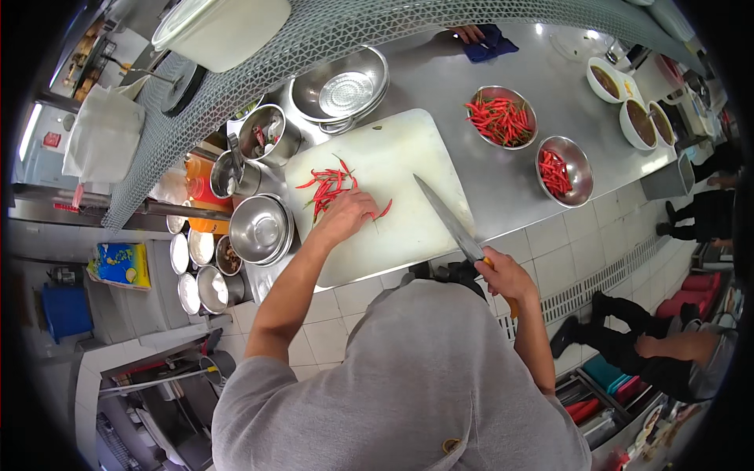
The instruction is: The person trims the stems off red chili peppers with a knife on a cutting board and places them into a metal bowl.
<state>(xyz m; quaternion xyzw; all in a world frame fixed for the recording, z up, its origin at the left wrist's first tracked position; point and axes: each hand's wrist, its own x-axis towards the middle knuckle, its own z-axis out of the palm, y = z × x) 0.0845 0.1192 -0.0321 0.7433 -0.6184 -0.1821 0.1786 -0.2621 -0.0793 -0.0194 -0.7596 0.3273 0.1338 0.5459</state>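
My right hand [506,274] grips the yellow handle of a large kitchen knife [446,215]. Its blade reaches over the right side of a white cutting board [412,141], tip pointing away from me. On the board's left part, my left hand [350,213] has its fingertips together at one red chili [385,208], partly hidden by the fingers. Beside and partly under that hand lies a loose pile of whole red chilies [325,187] with green stems. Right of the board, one steel bowl [535,120] is heaped with stemmed chilies; another steel bowl [583,171] holds chilies that look stemless.
Left of the board stand stacked steel bowls [259,229], a steel pot [285,144] and a colander [306,94]. A mesh-covered shelf [330,29] overhangs the far side. Another person's hand [468,33] rests on a blue cloth [492,44]. White sauce bowls [633,138] stand far right; people stand behind.
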